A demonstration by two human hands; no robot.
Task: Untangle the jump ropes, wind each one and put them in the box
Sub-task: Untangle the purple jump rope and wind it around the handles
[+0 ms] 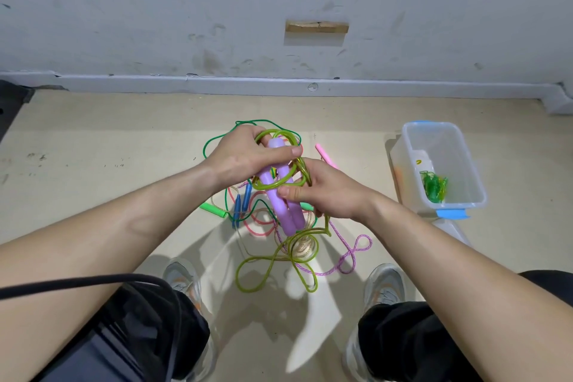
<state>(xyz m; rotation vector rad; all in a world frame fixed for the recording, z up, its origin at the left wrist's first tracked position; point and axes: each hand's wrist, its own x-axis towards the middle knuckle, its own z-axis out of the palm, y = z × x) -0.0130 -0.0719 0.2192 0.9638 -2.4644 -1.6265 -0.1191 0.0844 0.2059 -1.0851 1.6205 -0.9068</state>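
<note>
The step in hand looks like winding. The left hand is clamped round the upper end of the two purple handles, held side by side above the floor. The right hand pinches loops of the lime rope against the handles, with its thumb on the front one. A few turns already circle the handles. The rest of the rope hangs down in loose loops and reaches the floor.

Below the hands lies the tangle of green, pink, blue and pale ropes. The hanging lime loops cross it, so the next move probably calls for drawing that slack clear before each further wrap, or a snag could drag the others up.

The box stands open to the right, well apart from the hands, with one green bundle inside.

A small yellow mark shows on a white patch in the box, too small to read. No other writing is visible.
</note>
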